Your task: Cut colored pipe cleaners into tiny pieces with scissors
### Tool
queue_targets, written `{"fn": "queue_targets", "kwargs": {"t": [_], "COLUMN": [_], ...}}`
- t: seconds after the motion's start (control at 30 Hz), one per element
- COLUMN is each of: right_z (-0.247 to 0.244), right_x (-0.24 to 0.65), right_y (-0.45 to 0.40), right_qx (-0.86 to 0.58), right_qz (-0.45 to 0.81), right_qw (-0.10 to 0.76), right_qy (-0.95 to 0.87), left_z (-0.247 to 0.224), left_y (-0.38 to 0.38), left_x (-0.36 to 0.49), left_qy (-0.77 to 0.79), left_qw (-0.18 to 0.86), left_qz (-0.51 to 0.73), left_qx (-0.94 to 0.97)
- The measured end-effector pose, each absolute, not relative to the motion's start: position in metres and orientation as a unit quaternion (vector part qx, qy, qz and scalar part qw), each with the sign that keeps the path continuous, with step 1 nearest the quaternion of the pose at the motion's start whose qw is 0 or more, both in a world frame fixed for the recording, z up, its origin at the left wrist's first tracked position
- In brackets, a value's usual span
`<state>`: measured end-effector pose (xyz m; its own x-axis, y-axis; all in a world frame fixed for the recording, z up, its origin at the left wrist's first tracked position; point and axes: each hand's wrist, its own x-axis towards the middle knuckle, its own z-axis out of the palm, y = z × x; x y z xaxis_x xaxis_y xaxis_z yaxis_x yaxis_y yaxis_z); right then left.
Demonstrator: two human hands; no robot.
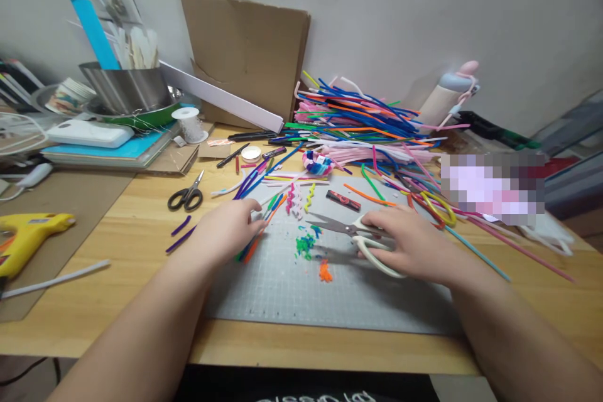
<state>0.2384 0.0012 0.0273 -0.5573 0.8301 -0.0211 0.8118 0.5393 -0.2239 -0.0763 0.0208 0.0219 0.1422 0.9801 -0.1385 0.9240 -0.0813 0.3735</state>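
My left hand (230, 226) is closed at the mat's left side, thumb and forefinger curled at a bundle of green, blue and orange pipe cleaners (279, 202). Their ends show above and below the hand; how many it grips is hidden. White-handled scissors (346, 227) are in my right hand (405, 239), fingers through the loops, blades slightly apart and pointing left. Under the blades, green and blue fuzz clippings (305, 245) and orange clippings (325, 271) lie on the grey cutting mat (292, 301). Coiled pink, white and yellow pipe cleaners (296, 201) rest beyond them.
Black-handled scissors (186, 196) and purple pieces (179, 235) lie left of the mat. A yellow glue gun (32, 235) sits far left. At the back are a heap of pipe cleaners (358, 113), cardboard (245, 56), a thread spool (189, 125) and a bottle (445, 97).
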Motion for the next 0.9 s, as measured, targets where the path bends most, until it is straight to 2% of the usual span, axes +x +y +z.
{"fn": "queue_targets", "kwargs": {"t": [0.1, 0.27, 0.43, 0.6, 0.7, 0.77, 0.9], "right_z": [0.031, 0.027, 0.03, 0.043, 0.049, 0.049, 0.045], "right_x": [0.238, 0.251, 0.257, 0.246, 0.243, 0.244, 0.247], "right_y": [0.001, 0.008, 0.008, -0.01, -0.019, -0.023, -0.024], "right_qx": [-0.46, -0.421, -0.406, -0.408, -0.403, -0.403, -0.407], "right_qz": [0.117, 0.106, 0.088, 0.091, 0.097, 0.096, 0.108], "right_qw": [0.058, 0.023, 0.008, -0.002, -0.02, -0.027, -0.028], "right_qy": [-0.878, -0.9, -0.91, -0.908, -0.91, -0.91, -0.907], "left_z": [0.025, 0.022, 0.02, 0.029, 0.032, 0.029, 0.012], "left_y": [0.017, 0.013, 0.013, 0.014, 0.025, 0.036, 0.051], "left_x": [-0.069, -0.057, -0.048, -0.015, 0.017, 0.04, 0.082], "left_qy": [0.64, 0.58, 0.585, 0.511, 0.455, 0.392, 0.327], "left_qw": [0.174, 0.219, 0.234, 0.249, 0.221, 0.186, 0.195], "left_qz": [0.129, 0.185, 0.221, 0.129, 0.098, 0.08, 0.041], "left_qx": [0.737, 0.763, 0.745, 0.812, 0.857, 0.897, 0.924]}}
